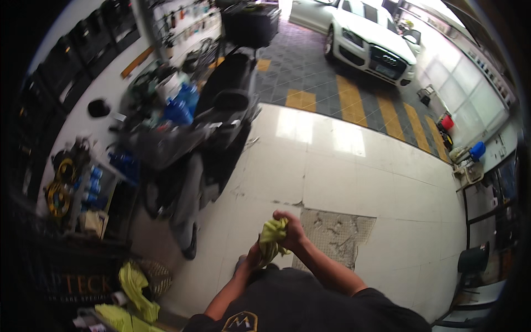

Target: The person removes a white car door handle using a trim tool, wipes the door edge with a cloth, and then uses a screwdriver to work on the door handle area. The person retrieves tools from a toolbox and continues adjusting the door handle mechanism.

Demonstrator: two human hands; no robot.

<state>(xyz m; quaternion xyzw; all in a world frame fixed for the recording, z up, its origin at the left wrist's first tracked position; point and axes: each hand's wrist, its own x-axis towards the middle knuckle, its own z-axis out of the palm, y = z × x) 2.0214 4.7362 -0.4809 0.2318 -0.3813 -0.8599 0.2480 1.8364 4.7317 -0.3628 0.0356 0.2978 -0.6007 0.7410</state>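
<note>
A crumpled yellow-green cloth [272,232] is bunched between my two hands in front of my body. My right hand [291,230] is closed round its upper part, with the thumb side uppermost. Lower down and to the left, my left hand [255,255] grips the bottom of the same cloth, its fingers partly hidden behind the folds. More yellow-green cloths [133,285] hang and lie at the lower left, over and beside a woven basket [157,278].
A dark scooter [221,119] with a rear box stands close at the left. Shelves with blue cans [94,185] line the left wall. Ahead, a white car [370,44] is parked on dark tiles with yellow stripes. A broken floor patch [337,235] lies right of my hands.
</note>
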